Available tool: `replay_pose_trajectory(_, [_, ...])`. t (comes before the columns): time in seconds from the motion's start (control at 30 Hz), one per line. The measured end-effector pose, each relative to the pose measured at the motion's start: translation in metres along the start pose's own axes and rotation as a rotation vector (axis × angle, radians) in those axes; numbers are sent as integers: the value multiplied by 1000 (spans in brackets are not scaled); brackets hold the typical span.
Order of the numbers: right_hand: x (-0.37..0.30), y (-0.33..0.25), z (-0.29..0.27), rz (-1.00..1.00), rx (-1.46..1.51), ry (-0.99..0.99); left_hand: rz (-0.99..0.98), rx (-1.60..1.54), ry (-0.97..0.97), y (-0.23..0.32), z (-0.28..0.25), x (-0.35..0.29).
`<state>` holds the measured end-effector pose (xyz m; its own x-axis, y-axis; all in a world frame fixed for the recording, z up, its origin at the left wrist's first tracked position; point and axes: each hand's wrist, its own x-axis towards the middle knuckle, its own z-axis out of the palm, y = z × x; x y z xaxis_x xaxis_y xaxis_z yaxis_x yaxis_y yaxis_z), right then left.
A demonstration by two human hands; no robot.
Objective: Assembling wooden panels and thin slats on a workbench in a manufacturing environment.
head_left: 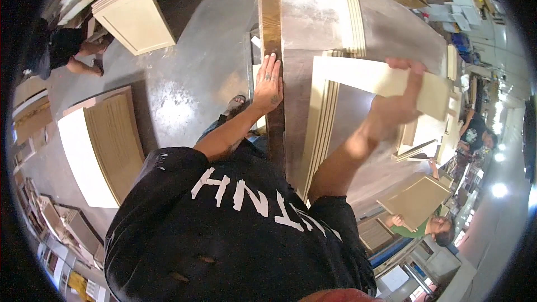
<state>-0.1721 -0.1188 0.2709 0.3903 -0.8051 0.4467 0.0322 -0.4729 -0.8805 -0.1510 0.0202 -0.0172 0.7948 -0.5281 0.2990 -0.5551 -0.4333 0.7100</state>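
R hand [396, 107] clasps pale board [353, 74] | long axis L-R, dips R | L hand [268, 85] flat on tbl edge [271, 27]

A woodworking workshop: cream rectangular framed wooden panels [136, 19] stand stacked on a smooth grey floor [215, 28] (shiny in patches), near a long brown-edged worktable [307, 22].

White lettering [240, 194] (large, 1 row), across black shirt [235, 251]

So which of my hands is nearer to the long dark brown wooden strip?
Left. Your left hand lies on the strip; your right hand is off to its right, holding a flat pale wooden board.
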Motion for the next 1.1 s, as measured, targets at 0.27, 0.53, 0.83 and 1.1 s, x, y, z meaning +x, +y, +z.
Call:
replay_pose_trajectory(0.27, [-32,93,10,119,260,-62,47,-9,32,-10,18,-3])
replay_pose_trajectory(0.53, [-106,115,-36,163,-101,-274,-58,-727,-95,98,-51,93])
replay_pose_trajectory(0.83, [-328,82,-187,368,-837,-86,462,-568,-183,203,-79,154])
replay_pose_trajectory(1.1, [-391,72,-228,588,-1078,-54,376,-722,-169,178,-88,182])
